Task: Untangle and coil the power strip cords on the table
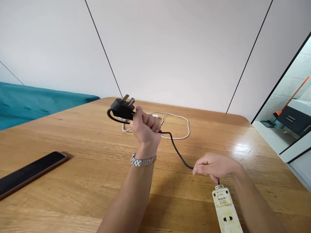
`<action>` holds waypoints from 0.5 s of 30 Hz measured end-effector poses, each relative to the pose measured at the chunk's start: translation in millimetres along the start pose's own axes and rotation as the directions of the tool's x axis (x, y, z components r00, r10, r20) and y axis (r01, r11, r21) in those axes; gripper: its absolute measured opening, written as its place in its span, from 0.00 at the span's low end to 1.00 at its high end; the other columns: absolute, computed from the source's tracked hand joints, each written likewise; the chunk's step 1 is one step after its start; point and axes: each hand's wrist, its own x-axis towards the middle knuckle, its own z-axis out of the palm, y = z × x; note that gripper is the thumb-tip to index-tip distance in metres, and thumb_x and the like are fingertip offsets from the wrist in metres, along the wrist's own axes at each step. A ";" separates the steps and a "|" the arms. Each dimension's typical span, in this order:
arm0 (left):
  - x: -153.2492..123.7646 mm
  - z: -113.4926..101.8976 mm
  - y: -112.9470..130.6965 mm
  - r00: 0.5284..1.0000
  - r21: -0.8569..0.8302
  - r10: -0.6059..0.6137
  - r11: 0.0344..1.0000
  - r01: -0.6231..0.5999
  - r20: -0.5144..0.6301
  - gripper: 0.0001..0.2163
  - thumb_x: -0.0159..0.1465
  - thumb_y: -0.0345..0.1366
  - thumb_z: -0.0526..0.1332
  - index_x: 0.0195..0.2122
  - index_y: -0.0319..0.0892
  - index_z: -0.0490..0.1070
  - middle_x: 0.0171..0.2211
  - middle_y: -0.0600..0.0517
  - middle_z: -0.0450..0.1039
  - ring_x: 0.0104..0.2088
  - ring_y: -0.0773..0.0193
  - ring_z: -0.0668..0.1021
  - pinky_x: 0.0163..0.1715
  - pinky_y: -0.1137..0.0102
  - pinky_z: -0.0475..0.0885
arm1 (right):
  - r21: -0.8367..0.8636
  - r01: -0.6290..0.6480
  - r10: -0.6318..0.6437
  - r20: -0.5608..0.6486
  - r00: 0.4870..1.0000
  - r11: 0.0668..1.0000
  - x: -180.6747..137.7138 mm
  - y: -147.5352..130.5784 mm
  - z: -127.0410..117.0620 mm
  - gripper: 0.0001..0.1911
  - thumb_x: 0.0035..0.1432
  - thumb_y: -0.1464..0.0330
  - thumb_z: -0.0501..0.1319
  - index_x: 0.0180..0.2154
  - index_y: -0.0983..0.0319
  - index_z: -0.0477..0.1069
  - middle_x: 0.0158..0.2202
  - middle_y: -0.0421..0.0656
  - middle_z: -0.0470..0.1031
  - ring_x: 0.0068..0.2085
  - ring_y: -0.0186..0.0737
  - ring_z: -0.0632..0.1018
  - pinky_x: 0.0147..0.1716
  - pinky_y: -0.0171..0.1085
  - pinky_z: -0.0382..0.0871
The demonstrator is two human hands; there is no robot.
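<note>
Power strip [223, 200], white with yellow stains, lies on the wooden bench [97, 181], its near end out of view. Beyond it and to its left, the left hand [147, 125] is raised, fingers wrapped around the black cord [180, 156] just behind the plug [122, 108], whose metal prongs point upward. Right by the strip's far end, the right hand [213, 165] pinches the cord between thumb and fingers; the grip beneath the palm is hidden. A hard tug from the left hand could drag the strip or strain the cord where it enters the casing, if the right hand's pinch slips. The tight bend beside the plug could crease the cord if squeezed further. Lowering the plug might snag the white cable [189, 128] beyond the strip, and a wide leftward swing might strike the smartphone [31, 170], well left of the strip.
</note>
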 end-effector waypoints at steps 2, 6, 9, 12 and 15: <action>-2.6 0.1 4.5 1.000 0.019 -0.001 1.000 0.000 0.017 0.25 0.66 0.47 0.51 0.18 0.41 0.41 0.12 0.59 0.38 0.13 0.73 0.48 0.15 0.72 0.46 | 0.106 -0.044 0.042 0.021 0.999 0.993 11.1 5.3 1.5 0.13 0.60 0.63 0.54 0.31 0.63 0.72 0.17 0.31 0.61 0.13 0.25 0.68 0.14 0.25 0.57; -5.3 -1.6 15.7 0.991 -0.057 -0.074 0.995 0.081 0.114 0.26 0.66 0.48 0.51 0.18 0.41 0.39 0.12 0.58 0.37 0.13 0.73 0.48 0.14 0.72 0.46 | 0.391 -0.098 0.177 -0.173 0.969 0.915 38.9 19.4 5.0 0.08 0.53 0.67 0.57 0.25 0.63 0.68 0.18 0.32 0.65 0.12 0.25 0.69 0.09 0.25 0.49; -6.9 0.2 19.3 0.953 -0.086 -0.196 0.972 0.221 0.233 0.28 0.65 0.50 0.55 0.18 0.42 0.39 0.12 0.60 0.37 0.12 0.73 0.47 0.12 0.73 0.45 | 0.623 0.076 0.253 -0.421 0.871 0.778 54.6 31.6 0.0 0.08 0.48 0.65 0.62 0.25 0.63 0.67 0.19 0.32 0.65 0.13 0.24 0.67 0.09 0.26 0.43; -12.8 7.4 11.2 0.864 0.002 -0.347 0.928 0.372 0.364 0.28 0.62 0.50 0.59 0.18 0.43 0.41 0.11 0.62 0.38 0.11 0.75 0.47 0.11 0.76 0.43 | 0.679 0.348 0.281 -0.635 0.719 0.646 53.5 38.1 -13.6 0.14 0.40 0.61 0.67 0.25 0.62 0.66 0.20 0.33 0.65 0.14 0.24 0.65 0.10 0.26 0.42; -24.1 16.8 -9.1 0.796 0.170 -0.416 0.909 0.381 0.439 0.25 0.56 0.46 0.65 0.18 0.44 0.47 0.12 0.63 0.42 0.12 0.77 0.47 0.11 0.77 0.42 | 0.623 0.537 0.259 -0.755 0.602 0.568 36.2 35.2 -29.0 0.18 0.36 0.60 0.69 0.28 0.61 0.67 0.22 0.32 0.63 0.15 0.23 0.61 0.12 0.27 0.43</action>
